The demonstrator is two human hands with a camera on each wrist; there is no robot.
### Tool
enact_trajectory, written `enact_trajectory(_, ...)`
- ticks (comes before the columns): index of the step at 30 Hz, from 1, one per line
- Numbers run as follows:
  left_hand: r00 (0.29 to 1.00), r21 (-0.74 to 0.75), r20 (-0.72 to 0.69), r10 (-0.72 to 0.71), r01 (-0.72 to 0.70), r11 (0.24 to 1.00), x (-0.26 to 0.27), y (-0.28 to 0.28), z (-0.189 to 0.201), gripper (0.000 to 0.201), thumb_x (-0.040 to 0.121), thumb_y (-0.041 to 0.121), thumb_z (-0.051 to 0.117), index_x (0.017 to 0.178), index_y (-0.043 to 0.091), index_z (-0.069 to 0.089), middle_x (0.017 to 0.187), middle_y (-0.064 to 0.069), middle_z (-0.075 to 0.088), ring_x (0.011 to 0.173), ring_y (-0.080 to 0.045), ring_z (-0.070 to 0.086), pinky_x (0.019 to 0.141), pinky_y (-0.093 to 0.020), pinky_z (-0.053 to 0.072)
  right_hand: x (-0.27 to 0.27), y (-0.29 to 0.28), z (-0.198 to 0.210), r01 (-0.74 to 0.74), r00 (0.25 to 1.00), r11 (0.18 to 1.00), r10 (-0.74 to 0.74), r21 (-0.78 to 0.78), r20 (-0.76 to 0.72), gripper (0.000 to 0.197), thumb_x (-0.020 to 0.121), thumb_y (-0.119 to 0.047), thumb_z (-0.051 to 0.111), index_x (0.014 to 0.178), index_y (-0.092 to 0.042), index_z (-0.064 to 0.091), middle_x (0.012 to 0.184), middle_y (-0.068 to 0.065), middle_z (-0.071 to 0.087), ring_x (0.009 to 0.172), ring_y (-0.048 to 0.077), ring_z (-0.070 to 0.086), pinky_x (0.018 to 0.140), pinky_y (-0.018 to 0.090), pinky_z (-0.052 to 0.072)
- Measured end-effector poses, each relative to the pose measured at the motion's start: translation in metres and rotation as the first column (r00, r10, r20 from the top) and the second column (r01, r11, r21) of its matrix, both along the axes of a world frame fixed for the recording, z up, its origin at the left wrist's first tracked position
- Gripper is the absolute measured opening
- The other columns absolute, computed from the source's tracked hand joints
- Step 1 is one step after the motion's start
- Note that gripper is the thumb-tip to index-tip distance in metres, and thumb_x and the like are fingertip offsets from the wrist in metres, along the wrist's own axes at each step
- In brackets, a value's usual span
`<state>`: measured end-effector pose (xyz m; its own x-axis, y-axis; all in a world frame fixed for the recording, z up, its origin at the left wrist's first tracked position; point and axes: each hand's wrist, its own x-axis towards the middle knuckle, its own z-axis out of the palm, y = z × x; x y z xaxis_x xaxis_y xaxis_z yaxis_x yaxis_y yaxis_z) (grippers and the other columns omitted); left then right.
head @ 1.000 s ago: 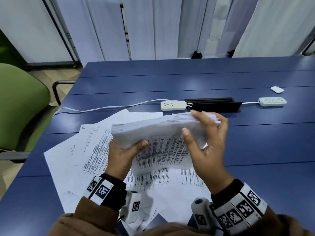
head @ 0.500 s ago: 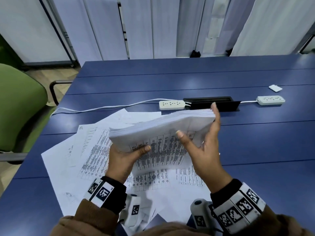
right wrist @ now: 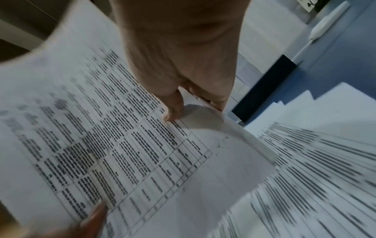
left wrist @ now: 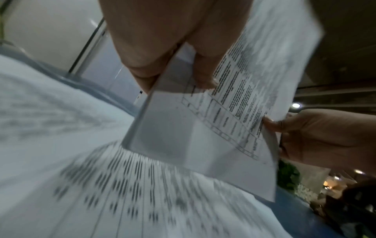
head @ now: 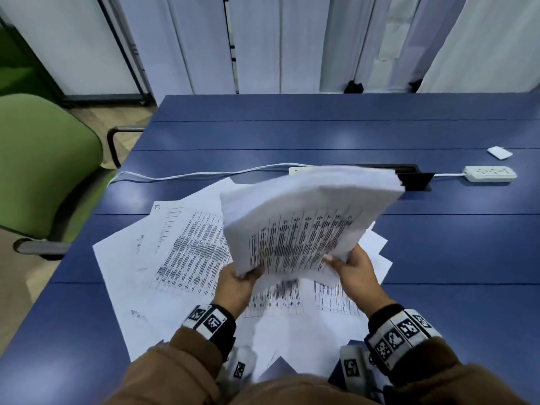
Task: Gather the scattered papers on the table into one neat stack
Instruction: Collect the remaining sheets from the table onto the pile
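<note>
Head view: we hold the stack of papers [head: 306, 217] lifted above the blue table [head: 438, 244] and tilted away, our left hand [head: 236, 285] and right hand [head: 355, 273] each gripping a near corner, so the bulk fans out beyond both grips over the loose sheets [head: 163, 258] below. The left wrist view adds a thumb pressed on the printed face with fingers [left wrist: 142, 61] behind; the right wrist view, though blurred, seems to show the same pinch.
</note>
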<state>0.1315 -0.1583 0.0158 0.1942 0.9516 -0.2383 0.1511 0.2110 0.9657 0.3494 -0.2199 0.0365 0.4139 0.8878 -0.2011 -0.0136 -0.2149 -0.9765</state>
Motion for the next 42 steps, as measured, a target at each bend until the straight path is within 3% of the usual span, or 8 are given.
enact_trajectory(4,0.999,0.000,0.044,0.019,-0.019,1.000,-0.015,0.002,0.018,0.020,0.080,0.017,0.075,0.092,0.006,0.063,0.086,-0.007,0.070,0.082,-0.019,0.067,0.070,-0.029,0.052,0.004,0.017,0.015,-0.038,0.999,0.999,0.039,0.027,-0.017,0.048,0.085,-0.020,0.072,0.129,-0.018,0.050,0.125,0.003,0.063,0.116,0.015,0.060,0.102,0.035,0.049)
enact_trajectory(7,0.977,-0.105,0.211,0.042,-0.020,0.994,-0.037,0.008,0.009,0.043,0.075,0.014,0.078,0.114,0.015,0.060,0.111,-0.007,0.071,0.106,-0.021,0.065,0.095,-0.039,0.048,-0.002,0.029,0.011,-0.123,0.992,0.991,0.122,-0.042,-0.025,0.075,0.075,-0.042,0.080,0.138,-0.023,0.043,0.140,0.004,0.054,0.131,0.019,0.050,0.111,0.046,0.038)
enact_trajectory(11,0.911,-0.218,0.385,0.149,-0.068,0.974,-0.075,0.011,-0.008,0.058,0.076,-0.004,0.071,0.129,0.008,0.053,0.122,-0.012,0.067,0.117,-0.030,0.061,0.104,-0.041,0.043,-0.036,0.046,0.011,-0.210,0.978,0.973,0.210,-0.099,-0.009,0.016,0.094,-0.013,0.060,0.109,-0.020,0.057,0.096,-0.008,0.069,0.069,-0.010,0.064,0.067,0.009,0.052)
enact_trajectory(13,0.918,-0.218,0.352,0.184,-0.111,0.970,-0.106,0.015,-0.010,0.064,0.072,-0.002,0.074,0.131,0.005,0.051,0.124,-0.012,0.066,0.117,-0.029,0.061,0.101,-0.040,0.047,-0.044,0.054,-0.003,-0.120,0.992,0.981,0.115,-0.152,-0.046,0.012,0.096,-0.015,0.057,0.108,-0.014,0.056,0.096,0.012,0.065,0.058,0.005,0.059,0.051,0.017,0.048)
enact_trajectory(16,0.935,-0.196,0.222,0.276,-0.234,0.952,-0.165,0.023,-0.024,0.055,0.071,0.005,0.073,0.123,0.014,0.057,0.123,-0.005,0.067,0.115,-0.024,0.062,0.107,-0.045,0.040,-0.044,0.059,-0.035,0.142,0.973,0.914,-0.058,-0.380,0.224,0.033,0.090,-0.020,0.062,0.120,-0.011,0.051,0.117,0.017,0.060,0.093,0.027,0.059,0.073,0.032,0.050)
enact_trajectory(21,0.907,-0.293,0.184,0.379,-0.317,0.902,-0.236,0.031,-0.043,0.050,0.087,-0.011,0.056,0.131,0.013,0.052,0.125,-0.007,0.064,0.116,-0.028,0.059,0.105,-0.046,0.037,-0.071,0.054,-0.057,0.311,0.785,0.744,0.150,-0.591,0.601,0.071,0.083,-0.044,0.064,0.137,-0.009,0.035,0.139,0.017,0.037,0.129,0.037,0.033,0.099,0.051,0.038)
enact_trajectory(29,0.971,-0.387,0.039,0.235,-0.202,0.900,-0.282,0.053,-0.086,0.053,0.088,-0.003,0.062,0.135,0.013,0.045,0.127,-0.006,0.059,0.117,-0.029,0.055,0.101,-0.040,0.038,-0.118,0.079,-0.059,0.243,0.961,0.812,-0.126,-0.531,0.247,0.079,0.081,-0.030,0.074,0.141,-0.003,0.031,0.140,0.017,0.046,0.120,0.034,0.051,0.102,0.041,0.045)
enact_trajectory(42,0.977,-0.483,0.207,-0.047,0.144,0.864,-0.305,0.076,-0.095,0.068,0.078,-0.010,0.068,0.138,0.011,0.043,0.130,-0.007,0.062,0.124,-0.026,0.054,0.108,-0.042,0.036,-0.197,0.111,-0.066,0.070,0.981,0.822,-0.159,-0.565,-0.110,0.104,0.074,-0.006,0.081,0.151,-0.003,0.011,0.155,0.020,0.026,0.141,0.036,0.029,0.113,0.045,0.028)
